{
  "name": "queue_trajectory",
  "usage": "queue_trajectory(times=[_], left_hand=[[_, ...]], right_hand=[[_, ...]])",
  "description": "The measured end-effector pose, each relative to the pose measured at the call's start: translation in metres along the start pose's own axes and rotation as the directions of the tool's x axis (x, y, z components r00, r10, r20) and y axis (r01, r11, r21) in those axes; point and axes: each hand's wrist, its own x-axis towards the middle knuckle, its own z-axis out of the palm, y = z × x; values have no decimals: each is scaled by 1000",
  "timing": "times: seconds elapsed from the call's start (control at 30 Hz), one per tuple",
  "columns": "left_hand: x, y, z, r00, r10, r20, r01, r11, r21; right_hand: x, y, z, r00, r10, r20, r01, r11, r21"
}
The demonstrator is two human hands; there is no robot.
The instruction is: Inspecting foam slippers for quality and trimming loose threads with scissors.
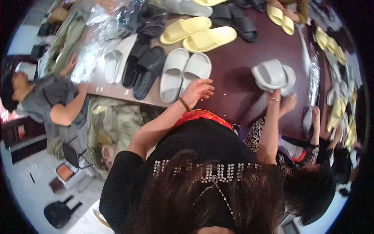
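My right hand [274, 96], a ring on one finger, grips a stacked pair of pale grey slippers [271, 74] from below and holds them above the dark red table [237, 58]. My left hand [199, 90], with a bead bracelet at the wrist, hovers with loosely curled fingers and holds nothing. It is at the table's near edge, right beside a pair of white slippers [183, 72] lying soles down.
More pairs lie on the table: yellow slippers [198, 33], black ones [142, 68], another white pair [117, 58], plus clear plastic bags [89, 54]. A person in a grey shirt [50, 99] leans on the left edge. Another person's hands [290, 103] work at the right, near rows of yellow slippers [343, 105].
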Motion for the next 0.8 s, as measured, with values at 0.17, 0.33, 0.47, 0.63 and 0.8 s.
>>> queue_trajectory(times=[0.17,0.33,0.47,0.63,0.8], left_hand=[[-24,-21,-81,872,168,-460,-74,974,215],[-30,-45,-129,715,478,-510,-70,775,628],[-20,-48,-119,675,680,-286,-59,437,898],[9,-41,-107,540,822,-181,110,145,983],[31,-23,-105,732,605,-313,196,253,947]], right_hand=[[40,-24,-15,935,-71,-347,-49,945,-324],[46,-64,-26,938,-91,-336,-150,765,-626],[51,-140,-42,802,493,-337,-552,393,-736],[-43,-11,66,761,-649,-17,350,433,-831],[-192,108,214,684,256,683,603,328,-727]])
